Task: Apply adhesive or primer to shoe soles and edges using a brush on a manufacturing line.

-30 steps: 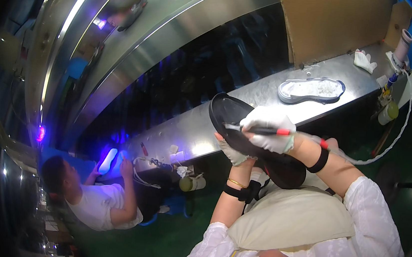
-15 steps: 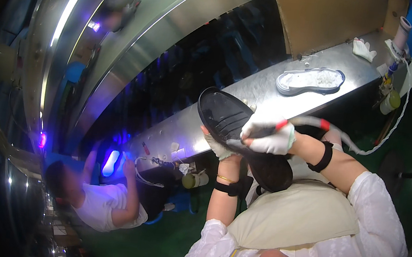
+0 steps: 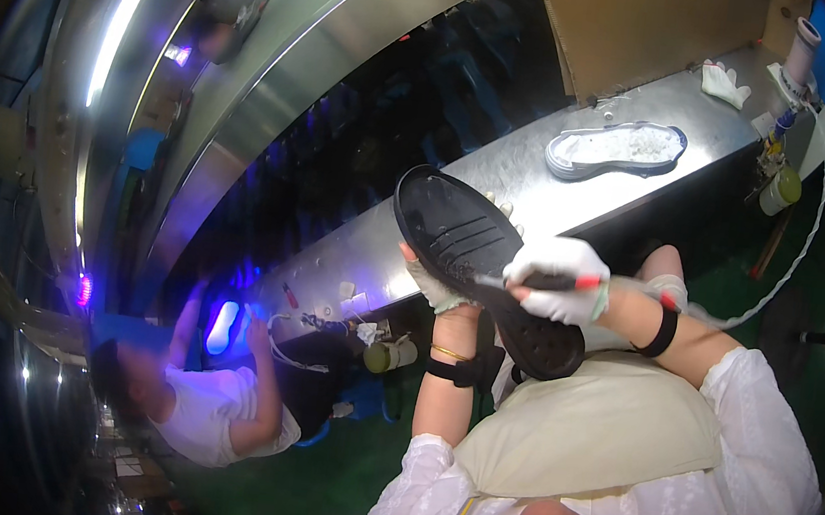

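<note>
A black shoe sole (image 3: 456,224) is tilted in front of me, its inner side with ridges facing up. My left hand (image 3: 437,290), in a white glove with bare fingertips, is closed round the sole's edge, and some fingers are hidden beneath it. My right hand (image 3: 560,285), also gloved, is closed round a brush (image 3: 489,281) with red bands on its handle. The brush tip touches the sole near its middle. A pale hose (image 3: 727,322) runs from the brush side off to the right.
A white-filled sole (image 3: 617,150) lies on the metal bench (image 3: 531,182). Beyond it are a cardboard sheet (image 3: 647,36), a glove (image 3: 724,84) and a green-capped bottle (image 3: 779,191). At left, a co-worker (image 3: 216,408) sits holding a sole (image 3: 221,328) under violet light.
My right hand and the brush have moved slightly right along the sole, uncovering more of its ridges and heel holes. My left hand keeps its hold.
</note>
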`<state>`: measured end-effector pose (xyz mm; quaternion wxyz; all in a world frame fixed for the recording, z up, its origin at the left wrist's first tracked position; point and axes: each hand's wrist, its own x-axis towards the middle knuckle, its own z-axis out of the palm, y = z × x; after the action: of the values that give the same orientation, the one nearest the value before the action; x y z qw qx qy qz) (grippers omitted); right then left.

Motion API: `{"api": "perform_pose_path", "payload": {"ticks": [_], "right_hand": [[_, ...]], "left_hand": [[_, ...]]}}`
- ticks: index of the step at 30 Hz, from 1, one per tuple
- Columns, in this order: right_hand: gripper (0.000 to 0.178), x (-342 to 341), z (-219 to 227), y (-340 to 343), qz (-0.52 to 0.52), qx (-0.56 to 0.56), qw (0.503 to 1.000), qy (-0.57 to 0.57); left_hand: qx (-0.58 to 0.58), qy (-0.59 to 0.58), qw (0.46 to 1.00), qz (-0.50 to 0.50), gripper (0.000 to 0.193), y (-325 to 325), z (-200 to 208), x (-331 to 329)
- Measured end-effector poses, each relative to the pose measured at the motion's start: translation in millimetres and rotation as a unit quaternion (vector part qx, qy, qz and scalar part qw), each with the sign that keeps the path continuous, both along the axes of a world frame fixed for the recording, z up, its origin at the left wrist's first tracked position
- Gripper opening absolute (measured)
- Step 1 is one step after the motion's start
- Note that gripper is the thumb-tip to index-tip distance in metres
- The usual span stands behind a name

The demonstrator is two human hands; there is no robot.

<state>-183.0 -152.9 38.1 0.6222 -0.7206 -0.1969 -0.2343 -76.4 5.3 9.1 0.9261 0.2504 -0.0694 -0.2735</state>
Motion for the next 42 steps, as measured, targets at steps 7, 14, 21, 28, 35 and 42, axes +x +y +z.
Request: {"api": "perform_pose_path", "payload": {"ticks": [7,14,21,28,35,42], "right_hand": [[0.009,-12.4,-10.9,-5.5,0.034,0.159,0.961,0.225],[0.007,-18.1,-32.8,-12.2,0.007,0.247,0.929,0.277],[0.010,-23.4,-20.1,-6.6,-0.010,0.136,0.975,0.176],[0.013,-12.2,-6.0,-1.8,-0.007,0.165,0.969,0.184],[0.011,-13.9,4.1,3.2,0.121,0.139,0.979,0.089],[0.010,-9.8,-2.2,-8.3,-0.032,0.164,0.979,0.114]], "left_hand": [[0.012,-0.004,1.000,-0.007,0.100,2.2,3.2,-4.2],[0.098,-0.017,0.994,0.048,0.094,3.1,-37.5,-51.1],[0.197,0.031,0.980,-0.019,0.087,7.8,-55.5,-68.3],[0.029,-0.028,0.998,-0.047,0.117,-4.5,-50.3,-35.8],[-0.217,-0.031,0.971,-0.095,0.110,-10.7,-33.4,-18.6],[-0.122,-0.064,0.990,-0.032,0.110,-13.1,-28.6,-15.4]]}}
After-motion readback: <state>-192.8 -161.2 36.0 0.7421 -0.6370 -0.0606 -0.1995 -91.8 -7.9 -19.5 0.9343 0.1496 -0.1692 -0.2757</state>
